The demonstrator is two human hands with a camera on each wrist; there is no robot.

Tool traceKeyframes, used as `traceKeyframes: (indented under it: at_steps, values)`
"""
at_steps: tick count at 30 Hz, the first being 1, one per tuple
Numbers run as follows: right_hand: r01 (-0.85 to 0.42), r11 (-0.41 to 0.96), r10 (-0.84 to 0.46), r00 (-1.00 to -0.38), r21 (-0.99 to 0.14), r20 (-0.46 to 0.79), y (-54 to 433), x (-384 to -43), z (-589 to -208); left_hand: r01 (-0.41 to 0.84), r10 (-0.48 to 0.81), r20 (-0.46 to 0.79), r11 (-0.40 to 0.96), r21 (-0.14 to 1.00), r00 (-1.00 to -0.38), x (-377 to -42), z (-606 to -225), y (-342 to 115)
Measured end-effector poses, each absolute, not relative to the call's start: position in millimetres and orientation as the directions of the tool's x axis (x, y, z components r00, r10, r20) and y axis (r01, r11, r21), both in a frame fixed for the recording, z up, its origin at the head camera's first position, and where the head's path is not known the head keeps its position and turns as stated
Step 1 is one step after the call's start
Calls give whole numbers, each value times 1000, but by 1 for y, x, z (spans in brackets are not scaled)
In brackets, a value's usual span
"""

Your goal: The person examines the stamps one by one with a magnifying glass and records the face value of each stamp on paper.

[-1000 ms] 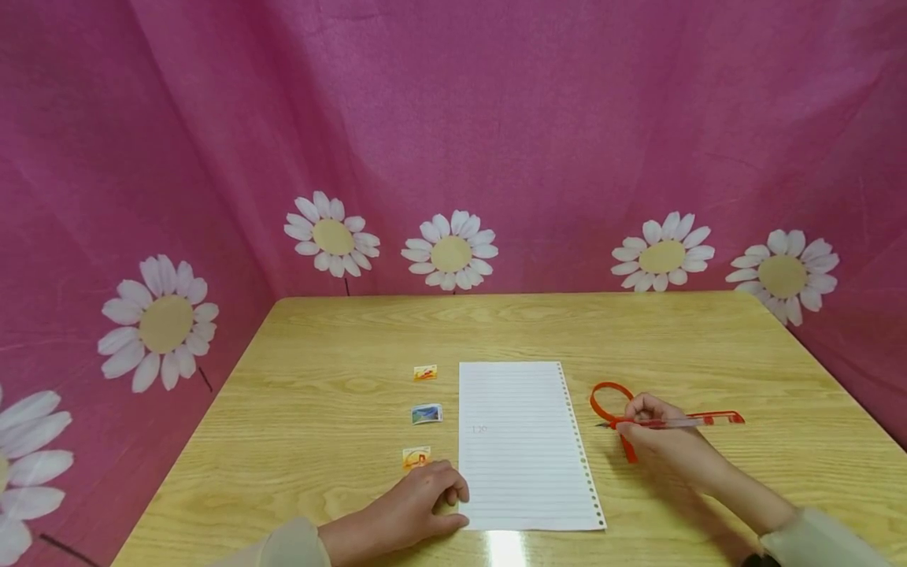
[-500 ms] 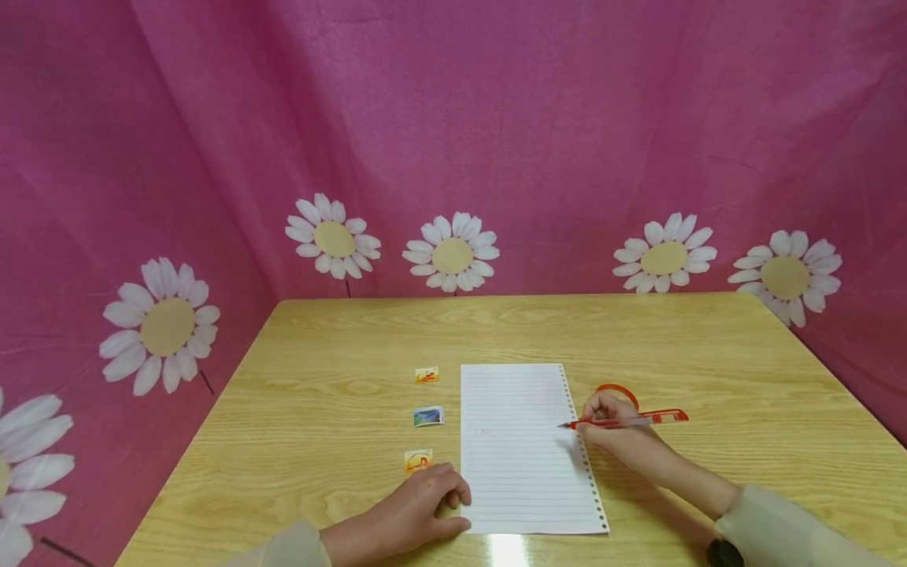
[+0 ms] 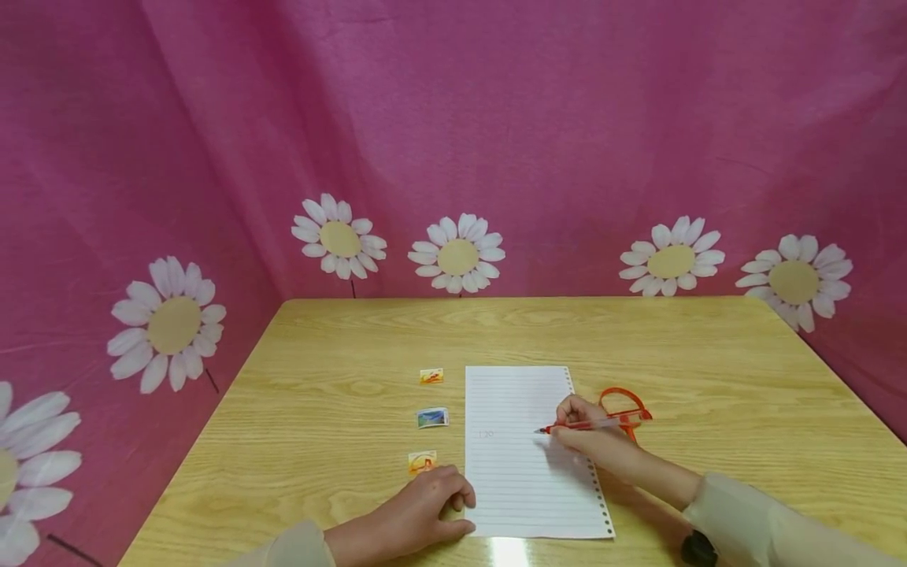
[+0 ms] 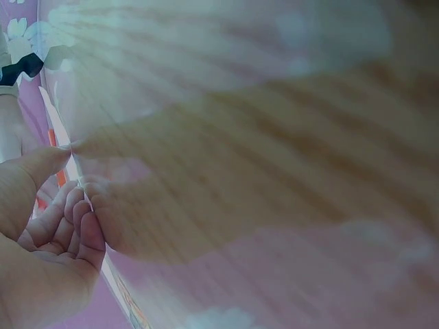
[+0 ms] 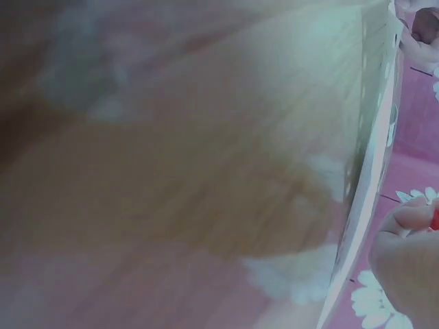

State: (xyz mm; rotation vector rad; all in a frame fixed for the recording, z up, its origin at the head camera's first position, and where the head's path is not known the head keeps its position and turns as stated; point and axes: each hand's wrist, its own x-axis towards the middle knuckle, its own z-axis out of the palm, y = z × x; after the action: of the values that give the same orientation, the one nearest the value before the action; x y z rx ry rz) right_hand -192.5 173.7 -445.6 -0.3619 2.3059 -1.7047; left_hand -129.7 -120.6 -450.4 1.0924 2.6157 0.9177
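In the head view a sheet of lined loose-leaf paper (image 3: 524, 488) lies on the wooden table, with small faint writing near its left side. My right hand (image 3: 588, 431) pinches a red pen (image 3: 577, 426) over the paper's right half; its tip points left, and whether it touches the sheet I cannot tell. Relaxed and slightly bent, the fingers of my left hand (image 3: 432, 504) rest at the sheet's lower left edge. Three stamps form a column left of the paper: a yellow stamp (image 3: 431, 376), a blue-green stamp (image 3: 432, 417) and another yellow stamp (image 3: 422, 461) by the left hand.
Behind the right hand lies a red ring with a short handle (image 3: 623, 390), like a magnifying glass, partly covered by pen and hand. Pink cloth (image 3: 553, 142) with daisies surrounds the table (image 3: 340, 378). Both wrist views are largely filled by a hazy, reflecting table surface.
My right hand has carried the pen leftward, from beside the red ring to over the sheet. The left hand has stayed at the paper's edge.
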Motion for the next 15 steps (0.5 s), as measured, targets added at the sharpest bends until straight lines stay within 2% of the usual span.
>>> traceKeyframes:
  at_steps: [15]
  values:
    - [-26,312,-334,-939,-950,-84,151,-204,-452,569,677,57,567,595,-734,-129,-450,-120]
